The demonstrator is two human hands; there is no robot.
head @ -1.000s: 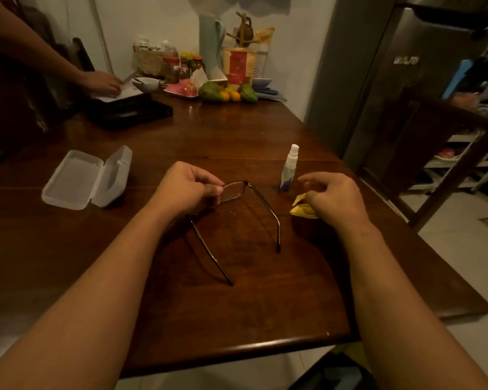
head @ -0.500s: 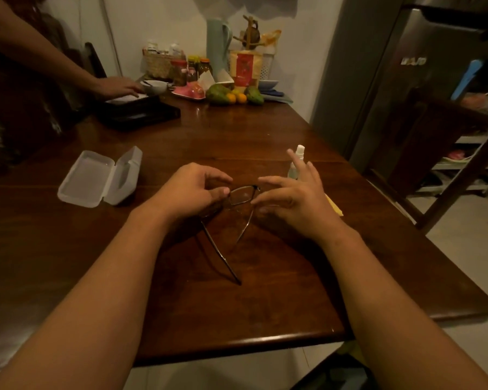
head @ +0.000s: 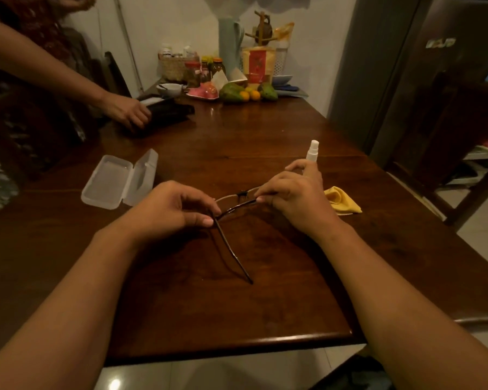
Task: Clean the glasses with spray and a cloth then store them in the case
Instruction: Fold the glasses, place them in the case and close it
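The thin dark-framed glasses (head: 231, 205) sit at the middle of the wooden table (head: 237, 305). My left hand (head: 169, 209) pinches the left hinge, and that temple arm still sticks out toward me. My right hand (head: 293, 192) grips the right end, with its temple arm folded flat behind the lenses. The white spray bottle (head: 312, 150) stands just behind my right hand, partly hidden by it. A yellow cloth (head: 341, 199) lies crumpled to the right of that hand. The clear plastic case (head: 116, 180) lies open at the left.
Another person's hand (head: 127, 111) rests on a dark box (head: 166, 114) at the far left. Fruit (head: 245, 92), jars and a basket (head: 178, 66) crowd the far end. A wooden chair (head: 462, 122) stands by the table's right side.
My right hand left the yellow cloth, came over to the glasses and folded the right temple arm in. The other person's hand slid onto the dark box.
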